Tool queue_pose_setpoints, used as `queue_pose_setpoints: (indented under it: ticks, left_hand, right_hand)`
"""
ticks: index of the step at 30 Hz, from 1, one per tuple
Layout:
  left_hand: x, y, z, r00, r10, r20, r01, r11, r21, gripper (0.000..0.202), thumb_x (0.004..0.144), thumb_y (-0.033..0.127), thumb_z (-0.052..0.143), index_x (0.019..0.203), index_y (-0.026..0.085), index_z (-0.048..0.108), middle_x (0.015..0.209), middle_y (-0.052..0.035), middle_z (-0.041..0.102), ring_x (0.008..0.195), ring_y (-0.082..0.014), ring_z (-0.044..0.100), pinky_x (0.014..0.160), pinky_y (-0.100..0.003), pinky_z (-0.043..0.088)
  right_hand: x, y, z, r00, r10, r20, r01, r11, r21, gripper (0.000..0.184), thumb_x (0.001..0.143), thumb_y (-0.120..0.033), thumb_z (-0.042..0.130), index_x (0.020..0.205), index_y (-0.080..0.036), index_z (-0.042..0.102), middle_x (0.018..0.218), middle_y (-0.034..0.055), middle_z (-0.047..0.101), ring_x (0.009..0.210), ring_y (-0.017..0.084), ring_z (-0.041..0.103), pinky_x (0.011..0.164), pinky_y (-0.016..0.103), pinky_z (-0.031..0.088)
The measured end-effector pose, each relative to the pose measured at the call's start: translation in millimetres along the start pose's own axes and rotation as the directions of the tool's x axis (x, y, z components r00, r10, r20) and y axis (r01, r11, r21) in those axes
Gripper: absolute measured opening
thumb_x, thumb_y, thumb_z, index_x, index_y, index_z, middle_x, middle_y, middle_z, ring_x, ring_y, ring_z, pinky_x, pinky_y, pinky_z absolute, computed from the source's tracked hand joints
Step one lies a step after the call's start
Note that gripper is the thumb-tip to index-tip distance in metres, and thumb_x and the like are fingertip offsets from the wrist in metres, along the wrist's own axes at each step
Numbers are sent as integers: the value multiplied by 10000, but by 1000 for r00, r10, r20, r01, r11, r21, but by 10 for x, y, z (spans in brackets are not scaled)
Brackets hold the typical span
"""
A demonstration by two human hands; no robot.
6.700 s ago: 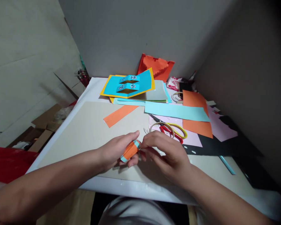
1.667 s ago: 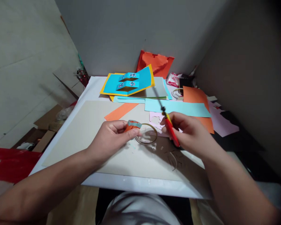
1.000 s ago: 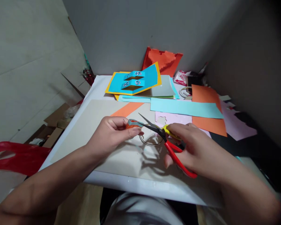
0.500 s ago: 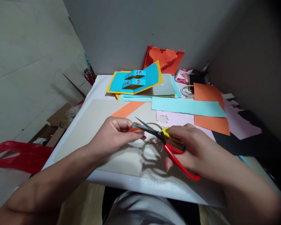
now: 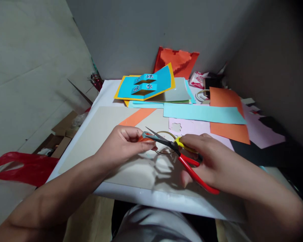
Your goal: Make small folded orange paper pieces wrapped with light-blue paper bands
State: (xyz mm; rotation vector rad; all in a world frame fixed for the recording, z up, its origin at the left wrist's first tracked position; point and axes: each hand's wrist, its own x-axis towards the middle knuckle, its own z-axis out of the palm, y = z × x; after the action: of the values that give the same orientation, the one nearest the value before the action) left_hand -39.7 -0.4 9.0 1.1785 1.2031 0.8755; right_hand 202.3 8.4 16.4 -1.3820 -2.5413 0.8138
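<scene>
My left hand (image 5: 123,144) is closed on a small orange and light blue paper piece (image 5: 144,136), held over a grey cardboard sheet (image 5: 101,131). My right hand (image 5: 204,158) grips scissors (image 5: 184,158) with red and yellow handles. Their blades are parted, and the tips reach the paper piece at my left fingers. A clear tape ring (image 5: 165,151) lies on the cardboard under the blades.
Behind lie an orange strip (image 5: 136,116), a light blue sheet (image 5: 204,112), an orange sheet (image 5: 227,114), pink paper (image 5: 199,127) and black paper (image 5: 267,151). A blue and yellow pop-up card (image 5: 146,85) and an orange cut-out (image 5: 176,62) stand by the wall. Boxes and a red bag (image 5: 22,166) sit left of the table.
My right hand has picked up the scissors from the table and brought them to the paper piece. The blades now sit at its edge, slightly nearer my left fingers.
</scene>
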Motion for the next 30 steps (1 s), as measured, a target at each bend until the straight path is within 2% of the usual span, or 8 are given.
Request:
queue_pose_setpoints:
  ticks: [3, 8, 12, 17, 26, 30]
  left_hand:
    - [1, 3, 1, 1000, 12, 3, -12, 1000, 1, 90, 714, 245, 823, 745, 169, 786, 771, -27, 775, 729, -129, 675, 664, -208, 482]
    - [12, -5, -1, 999, 36, 20, -35, 999, -20, 71, 702, 201, 825, 763, 182, 795, 798, -20, 782, 764, -134, 690, 700, -206, 504]
    - [-4, 22, 10, 1000, 29, 11, -29, 999, -25, 51, 705, 199, 814, 711, 167, 775, 746, -16, 768, 711, -121, 678, 672, -199, 502]
    - [-12, 31, 20, 1000, 17, -1, -17, 1000, -11, 83, 710, 225, 817, 729, 158, 771, 759, -32, 765, 732, -145, 683, 684, -225, 509]
    - [-11, 32, 16, 1000, 19, 4, -18, 1000, -15, 73, 701, 211, 818, 711, 159, 768, 750, -34, 767, 719, -153, 691, 685, -229, 516]
    - [-4, 17, 2, 999, 34, 19, -33, 999, -27, 61, 710, 209, 816, 725, 165, 776, 762, -29, 768, 727, -146, 690, 697, -224, 519]
  right_hand:
    - [-6, 6, 11, 1000, 13, -4, -13, 999, -30, 389, 712, -542, 755, 762, -235, 522, 798, 0, 633, 756, 204, 520, 592, 285, 376]
    - [-14, -22, 22, 999, 31, 26, -31, 999, -11, 380, 751, -565, 708, 835, -244, 523, 902, 24, 617, 812, 231, 512, 634, 310, 403]
    - [-4, -55, 24, 999, 29, 20, -29, 999, 14, 352, 756, -532, 720, 812, -240, 533, 850, 10, 622, 802, 224, 516, 649, 310, 393]
    - [15, -62, 15, 999, -37, -29, 38, 999, 38, 337, 748, -476, 753, 753, -221, 532, 759, -11, 611, 710, 175, 519, 605, 282, 357]
    - [11, -58, 18, 999, -44, -18, 46, 995, 83, 418, 740, -540, 754, 693, -215, 496, 680, -38, 621, 620, 138, 494, 541, 276, 331]
    - [7, -66, 9, 1000, -27, 15, 25, 993, 115, 363, 774, -503, 731, 706, -217, 517, 678, -44, 647, 641, 143, 528, 561, 278, 349]
